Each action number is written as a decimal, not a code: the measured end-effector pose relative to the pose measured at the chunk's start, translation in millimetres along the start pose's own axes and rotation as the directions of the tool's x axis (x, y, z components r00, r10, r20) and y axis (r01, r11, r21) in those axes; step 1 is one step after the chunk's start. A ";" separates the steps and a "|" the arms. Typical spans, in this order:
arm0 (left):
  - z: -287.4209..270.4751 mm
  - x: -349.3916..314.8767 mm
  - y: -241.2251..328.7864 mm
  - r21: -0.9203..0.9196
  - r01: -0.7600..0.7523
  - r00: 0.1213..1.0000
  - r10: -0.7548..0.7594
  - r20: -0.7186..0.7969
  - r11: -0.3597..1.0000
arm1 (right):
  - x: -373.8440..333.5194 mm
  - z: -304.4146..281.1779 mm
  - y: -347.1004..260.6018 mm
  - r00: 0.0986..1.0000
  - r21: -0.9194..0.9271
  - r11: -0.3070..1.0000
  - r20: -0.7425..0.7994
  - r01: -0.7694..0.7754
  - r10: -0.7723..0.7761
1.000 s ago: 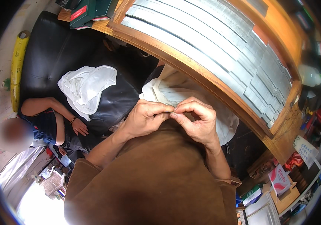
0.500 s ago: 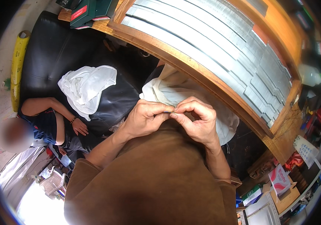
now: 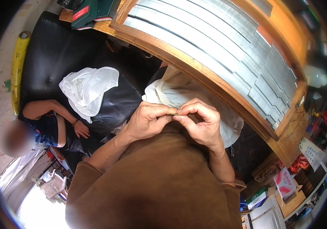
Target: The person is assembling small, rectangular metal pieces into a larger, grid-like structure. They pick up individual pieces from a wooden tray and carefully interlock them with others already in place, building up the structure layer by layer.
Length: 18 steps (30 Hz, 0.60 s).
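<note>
Head view, left hand point(image 3: 147, 119): thumb and index finger pinched together on a tiny thin piece point(image 3: 175, 114), too small to identify.
Right hand point(image 3: 202, 123): thumb and index finger closed on the same piece.
Thin piece: between both sets of fingertips, about equally near each hand; its long axis seems to run side to side.
Draped white cloth point(image 3: 159, 92): just beyond the hands.
Wooden tray point(image 3: 209, 78): farther off, toward the right.

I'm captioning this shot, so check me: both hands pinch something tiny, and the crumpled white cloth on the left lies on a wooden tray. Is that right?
Not quite: the head view shows the crumpled white cloth on the left lying on the black padded seat instead. The rest holds: the left hand and right hand pinch something tiny.
</note>
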State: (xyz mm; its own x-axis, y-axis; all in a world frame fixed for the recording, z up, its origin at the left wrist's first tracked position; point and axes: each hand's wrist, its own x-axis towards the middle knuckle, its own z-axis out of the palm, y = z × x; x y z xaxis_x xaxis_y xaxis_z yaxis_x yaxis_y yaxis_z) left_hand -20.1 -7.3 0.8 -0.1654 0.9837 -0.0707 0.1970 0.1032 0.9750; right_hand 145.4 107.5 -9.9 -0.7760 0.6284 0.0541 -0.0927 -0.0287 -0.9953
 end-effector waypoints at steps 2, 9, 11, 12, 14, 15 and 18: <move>0.3 -0.5 -0.7 0.003 -0.006 1.000 0.006 -0.002 1.000 | -0.2 -0.2 -0.1 1.000 0.000 1.000 0.003 0.000 0.000; 0.8 0.3 -0.2 -0.005 -0.002 1.000 0.002 0.000 1.000 | -0.1 -0.2 -1.5 1.000 -0.006 1.000 -0.002 -0.002 0.002; 1.4 -0.3 -1.0 -0.005 -0.006 1.000 0.006 -0.006 1.000 | 0.0 -0.2 -1.6 1.000 -0.010 1.000 -0.002 0.003 -0.003; 1.6 -0.4 -1.4 -0.005 -0.005 1.000 0.005 -0.004 1.000 | 0.3 -0.2 -1.2 1.000 -0.013 1.000 -0.003 0.009 -0.009; 1.9 -0.8 -1.9 -0.006 -0.005 1.000 0.005 -0.002 1.000 | 0.6 -0.2 -1.3 1.000 -0.018 1.000 -0.003 0.014 -0.014; 1.6 -0.7 -1.7 -0.007 -0.006 1.000 0.006 -0.004 1.000 | 0.6 -0.2 -1.6 1.000 -0.020 1.000 -0.002 0.013 -0.013; 0.8 -0.7 -1.1 -0.003 -0.009 1.000 0.009 -0.008 1.000 | 1.0 -0.3 -2.6 1.000 -0.020 1.000 0.001 0.013 -0.013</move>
State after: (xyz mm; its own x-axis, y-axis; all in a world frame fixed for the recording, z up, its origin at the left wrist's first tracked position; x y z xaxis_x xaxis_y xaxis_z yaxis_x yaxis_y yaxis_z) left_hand -19.4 -8.1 -0.5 -0.1714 0.9833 -0.0604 0.1952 0.0940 0.9762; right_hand 145.1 108.5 -7.3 -0.7754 0.6279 0.0673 -0.0904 -0.0049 -0.9959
